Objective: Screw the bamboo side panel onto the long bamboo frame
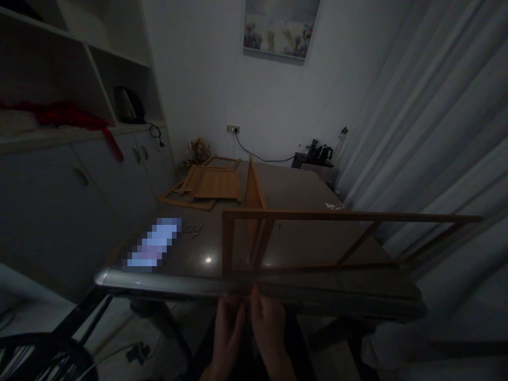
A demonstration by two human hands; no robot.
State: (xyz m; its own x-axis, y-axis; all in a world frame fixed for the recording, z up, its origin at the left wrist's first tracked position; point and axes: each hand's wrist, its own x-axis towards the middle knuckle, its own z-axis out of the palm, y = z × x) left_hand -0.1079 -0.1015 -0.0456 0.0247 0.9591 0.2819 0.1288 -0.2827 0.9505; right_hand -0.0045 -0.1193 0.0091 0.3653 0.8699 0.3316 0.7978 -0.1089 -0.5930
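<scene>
Just in front of the table's near edge, my left hand [228, 325] and my right hand [268, 323] are close together with their fingers bent inward. Both look closed in a pinch, but the dim light hides what is between the fingertips. Right beyond them, a long wooden frame [341, 215] stands on its side on the table [293, 185], reaching far to the right. A wooden panel [254, 188] stands upright at its left end. Several small metal pieces [193, 229], perhaps screws, lie left of the frame.
Flat wooden panels and frames [217, 183] are piled at the back left. A blurred bright rectangle [154, 246] lies near the left edge. Black appliances [319, 152] stand behind at the right. White cabinets [107, 174] line the left; a curtain [428, 132] hangs right. A spoked wheel [43, 357] is lower left.
</scene>
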